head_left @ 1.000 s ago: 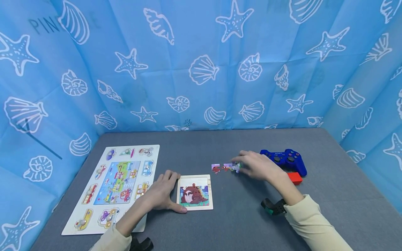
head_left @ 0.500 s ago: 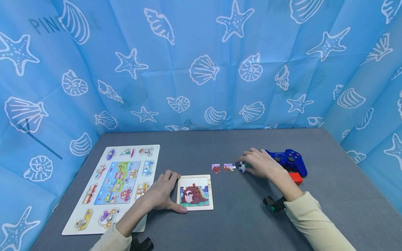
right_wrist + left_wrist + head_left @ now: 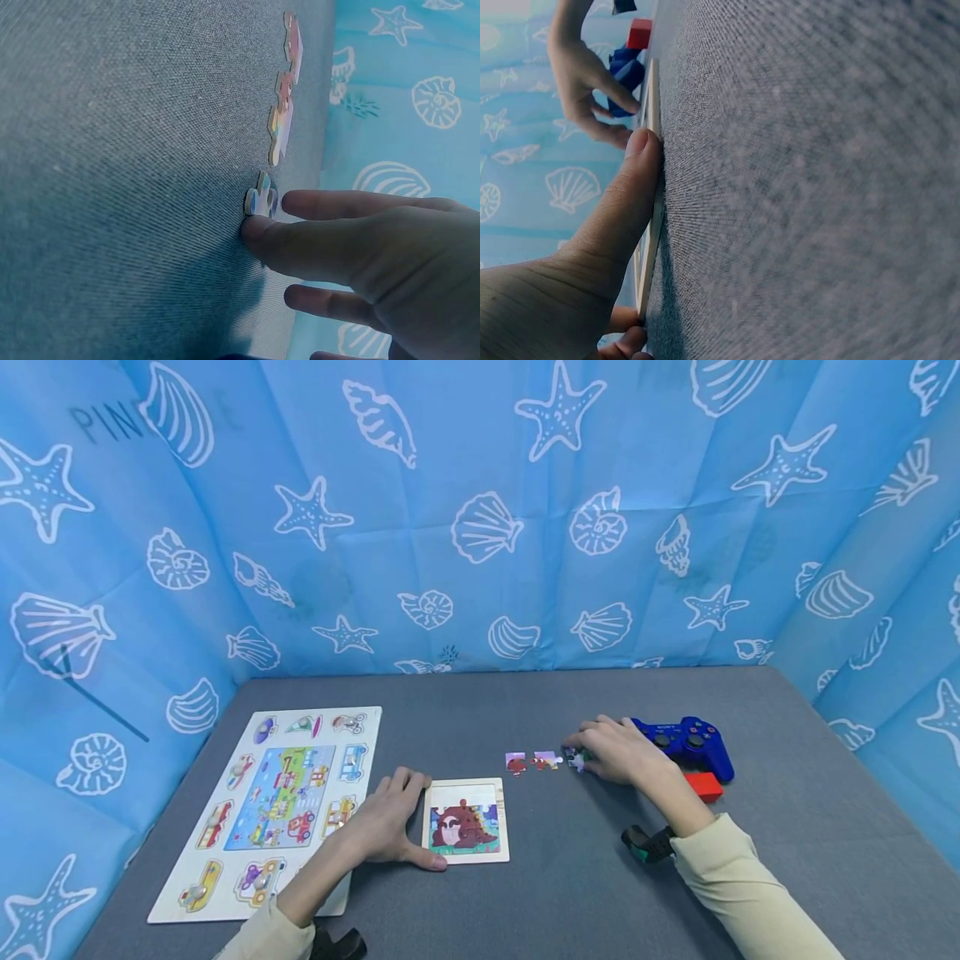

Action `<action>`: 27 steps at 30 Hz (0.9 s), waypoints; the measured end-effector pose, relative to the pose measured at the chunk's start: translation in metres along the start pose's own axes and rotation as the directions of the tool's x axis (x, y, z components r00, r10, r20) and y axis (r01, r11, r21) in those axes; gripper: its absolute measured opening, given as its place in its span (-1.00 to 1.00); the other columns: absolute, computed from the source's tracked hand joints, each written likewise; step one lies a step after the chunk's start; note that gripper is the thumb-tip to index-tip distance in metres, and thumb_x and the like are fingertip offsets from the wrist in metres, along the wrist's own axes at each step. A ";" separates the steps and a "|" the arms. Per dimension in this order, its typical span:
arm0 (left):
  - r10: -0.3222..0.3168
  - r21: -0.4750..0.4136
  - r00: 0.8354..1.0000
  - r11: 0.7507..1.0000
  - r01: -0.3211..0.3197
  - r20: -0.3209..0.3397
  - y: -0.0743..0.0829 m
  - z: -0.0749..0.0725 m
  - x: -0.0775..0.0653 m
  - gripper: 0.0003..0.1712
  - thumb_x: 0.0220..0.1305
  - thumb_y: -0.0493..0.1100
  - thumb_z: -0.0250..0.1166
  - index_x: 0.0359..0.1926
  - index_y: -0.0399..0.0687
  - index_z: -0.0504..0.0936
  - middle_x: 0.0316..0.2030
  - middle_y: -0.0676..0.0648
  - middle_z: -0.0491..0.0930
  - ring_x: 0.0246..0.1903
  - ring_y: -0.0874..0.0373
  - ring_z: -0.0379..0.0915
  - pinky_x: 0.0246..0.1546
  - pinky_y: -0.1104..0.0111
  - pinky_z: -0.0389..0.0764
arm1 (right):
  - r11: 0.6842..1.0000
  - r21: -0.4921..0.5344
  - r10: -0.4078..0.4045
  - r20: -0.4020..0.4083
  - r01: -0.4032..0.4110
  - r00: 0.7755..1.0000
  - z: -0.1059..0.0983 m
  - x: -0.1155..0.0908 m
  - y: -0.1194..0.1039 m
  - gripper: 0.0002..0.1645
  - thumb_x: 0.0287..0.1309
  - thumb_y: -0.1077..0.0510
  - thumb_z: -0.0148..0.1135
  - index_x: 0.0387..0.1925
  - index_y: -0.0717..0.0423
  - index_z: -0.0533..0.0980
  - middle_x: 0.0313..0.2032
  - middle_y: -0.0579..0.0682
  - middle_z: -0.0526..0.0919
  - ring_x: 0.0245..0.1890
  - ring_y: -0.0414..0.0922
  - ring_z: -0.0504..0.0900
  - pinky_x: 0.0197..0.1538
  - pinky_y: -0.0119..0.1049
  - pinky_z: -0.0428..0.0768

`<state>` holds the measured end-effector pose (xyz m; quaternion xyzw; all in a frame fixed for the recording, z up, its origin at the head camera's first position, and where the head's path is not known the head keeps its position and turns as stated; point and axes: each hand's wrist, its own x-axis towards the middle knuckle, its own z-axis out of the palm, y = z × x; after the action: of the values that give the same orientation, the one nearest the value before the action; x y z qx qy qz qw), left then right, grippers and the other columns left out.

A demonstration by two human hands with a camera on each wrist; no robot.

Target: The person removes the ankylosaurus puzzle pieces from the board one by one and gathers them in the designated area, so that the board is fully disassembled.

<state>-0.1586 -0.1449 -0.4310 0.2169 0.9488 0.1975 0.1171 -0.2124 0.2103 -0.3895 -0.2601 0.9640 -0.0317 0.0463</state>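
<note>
My left hand (image 3: 390,818) holds the left side of a small wooden puzzle tray (image 3: 504,827), thumb along its near edge and fingers at the far left corner. A red dinosaur picture fills the tray's lower part; a pale strip shows above it. In the left wrist view the thumb (image 3: 634,176) presses the tray's edge (image 3: 651,240). To the right, my right hand (image 3: 618,750) pinches a jigsaw piece (image 3: 259,199) between thumb and index finger, low at the cloth. Two other jigsaw pieces, one red and lilac (image 3: 516,763) and one multicoloured (image 3: 547,761), lie left of it.
A large peg puzzle board (image 3: 360,835) with vehicle pieces lies left of my left hand. Behind my right hand are a blue game controller (image 3: 686,742) and a red block (image 3: 704,787). A blue shell-patterned curtain (image 3: 480,585) stands around the grey table (image 3: 555,893).
My right hand has shifted slightly right with its jigsaw piece, parting it from the multicoloured one, then edged back a little. My left hand and the tray have stayed in place.
</note>
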 end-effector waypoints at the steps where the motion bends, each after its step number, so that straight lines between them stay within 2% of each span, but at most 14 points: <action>1: -0.001 0.001 1.000 1.000 0.001 0.000 0.000 0.000 0.000 0.27 -0.30 0.43 0.66 0.34 -0.14 0.37 0.14 -0.21 0.38 0.05 -0.13 0.36 0.04 -0.07 0.52 | 1.000 0.002 0.000 0.003 0.000 1.000 0.000 0.000 0.000 -0.61 0.21 0.19 0.43 0.09 0.04 0.69 0.01 0.08 0.74 0.03 0.09 0.63 0.03 0.17 0.55; 14: -0.002 0.006 1.000 1.000 0.002 0.007 0.000 -0.001 0.000 0.26 -0.29 0.43 0.65 0.33 -0.14 0.36 0.14 -0.22 0.38 0.05 -0.12 0.36 0.05 -0.06 0.51 | 0.999 0.022 0.031 0.025 -0.032 0.999 0.003 0.000 0.002 -0.63 0.24 0.20 0.40 0.09 0.07 0.69 0.01 0.10 0.73 0.06 0.11 0.62 0.14 0.29 0.48; 23: 0.002 0.007 1.000 1.000 -0.002 0.005 0.001 -0.001 -0.001 0.26 -0.28 0.43 0.65 0.33 -0.14 0.36 0.13 -0.21 0.37 0.04 -0.12 0.35 0.04 -0.06 0.51 | 0.999 0.044 0.018 -0.008 -0.018 1.000 0.002 -0.002 0.000 -0.59 0.21 0.25 0.39 0.11 0.05 0.67 0.00 0.09 0.71 0.05 0.12 0.61 0.12 0.27 0.51; 27: 0.004 0.007 1.000 1.000 -0.004 0.005 0.001 -0.001 -0.001 0.26 -0.28 0.43 0.65 0.33 -0.15 0.36 0.13 -0.21 0.38 0.05 -0.12 0.35 0.04 -0.06 0.51 | 0.995 0.103 -0.004 -0.043 0.008 0.999 -0.001 -0.003 -0.003 -0.59 0.20 0.22 0.41 0.11 0.04 0.67 0.02 0.09 0.71 0.07 0.12 0.60 0.10 0.21 0.53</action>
<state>-0.1580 -0.1448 -0.4292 0.2195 0.9489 0.1938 0.1181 -0.2085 0.2086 -0.3885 -0.2595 0.9610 -0.0873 0.0388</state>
